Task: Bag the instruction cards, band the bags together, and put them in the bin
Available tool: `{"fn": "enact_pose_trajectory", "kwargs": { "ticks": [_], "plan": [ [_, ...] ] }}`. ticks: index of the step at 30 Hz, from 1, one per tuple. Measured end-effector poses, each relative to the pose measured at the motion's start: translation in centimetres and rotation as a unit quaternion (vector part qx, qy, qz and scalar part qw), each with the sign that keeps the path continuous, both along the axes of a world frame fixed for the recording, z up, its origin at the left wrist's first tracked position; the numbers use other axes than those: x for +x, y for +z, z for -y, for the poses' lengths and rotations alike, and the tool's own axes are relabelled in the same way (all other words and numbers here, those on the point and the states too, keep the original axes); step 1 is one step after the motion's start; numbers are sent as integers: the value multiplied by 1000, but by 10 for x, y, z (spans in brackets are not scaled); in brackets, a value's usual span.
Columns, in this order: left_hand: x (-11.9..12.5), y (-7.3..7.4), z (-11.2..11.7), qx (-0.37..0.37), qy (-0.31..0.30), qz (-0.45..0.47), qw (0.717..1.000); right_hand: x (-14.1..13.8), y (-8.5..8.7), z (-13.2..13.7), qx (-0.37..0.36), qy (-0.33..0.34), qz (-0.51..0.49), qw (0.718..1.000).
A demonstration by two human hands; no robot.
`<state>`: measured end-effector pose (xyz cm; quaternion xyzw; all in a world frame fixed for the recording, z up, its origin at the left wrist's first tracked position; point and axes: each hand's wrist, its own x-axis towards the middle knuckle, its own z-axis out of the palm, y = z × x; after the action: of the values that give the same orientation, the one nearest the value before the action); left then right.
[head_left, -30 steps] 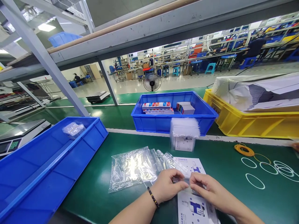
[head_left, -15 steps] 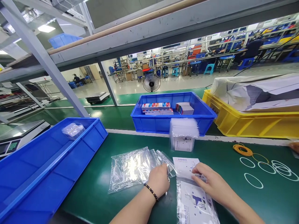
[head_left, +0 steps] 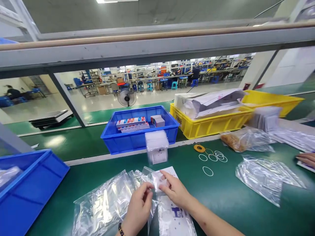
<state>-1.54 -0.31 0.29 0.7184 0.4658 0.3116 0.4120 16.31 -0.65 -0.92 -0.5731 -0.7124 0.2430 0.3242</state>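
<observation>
Between my hands is a clear plastic bag [head_left: 156, 179], lifted off the table. My left hand [head_left: 139, 204], with a beaded bracelet, pinches the bag's near left edge. My right hand [head_left: 175, 189] grips its right side between thumb and fingers. Below lies a white printed sheet with purple figures [head_left: 175, 218], its lower part inside a clear sleeve. To the left, a spread pile of clear plastic bags [head_left: 103, 205] lies on the green table. A stack of bagged white cards [head_left: 157, 154] stands beyond my hands.
A blue bin [head_left: 137, 143] holds printed boxes; another blue bin [head_left: 36, 193] stands left. Behind sits a yellow crate [head_left: 211, 126] with papers. White rings [head_left: 208, 171], yellow bands [head_left: 199, 148] and more clear bags [head_left: 265, 180] lie right. Another person's hand [head_left: 307, 160] shows at the right edge.
The view has swung right, bringing the right-hand bags and another person's hand into sight. My left hand has drawn a bag from the pile over to my right hand, which now grips it too.
</observation>
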Motion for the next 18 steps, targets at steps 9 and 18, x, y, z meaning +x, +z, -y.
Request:
{"fn": "enact_pose_trajectory", "kwargs": {
  "ticks": [9,18],
  "plan": [
    [17,-15,-3,-180,32,117,976,-6,-10,12,100,147,61,982],
    [18,-31,-10,-253,50,170,951,-14,5,17,96,114,49,988]
  ]
}}
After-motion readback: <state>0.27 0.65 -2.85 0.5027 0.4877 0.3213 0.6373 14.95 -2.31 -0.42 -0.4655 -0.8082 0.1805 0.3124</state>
